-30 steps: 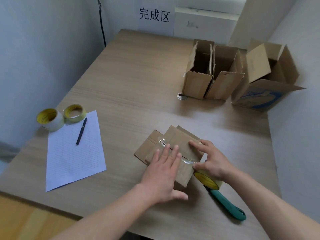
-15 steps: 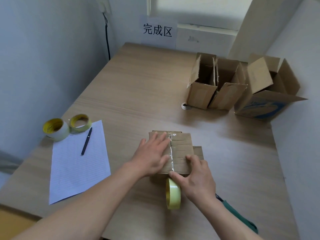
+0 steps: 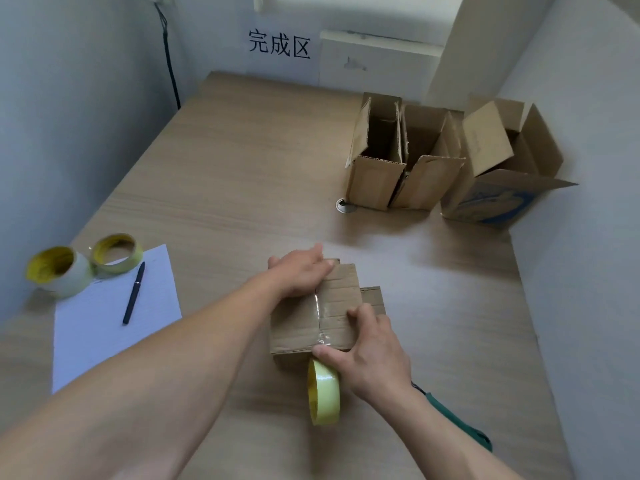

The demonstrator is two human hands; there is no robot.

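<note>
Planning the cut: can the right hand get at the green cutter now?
Probably yes. The green cutter lies on the table beside the right forearm, nothing on it. The right hand is pressing tape onto the cardboard box, so it must lift off first.

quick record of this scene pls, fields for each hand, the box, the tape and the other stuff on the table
left hand: flat on the cardboard box, far left part
right hand: thumb presses the tape strip at the box's near edge
tape roll: upright below that thumb
green tool: partly under the right forearm
table, left: two spare rolls, pen on paper sheet
far right: three open boxes
</note>
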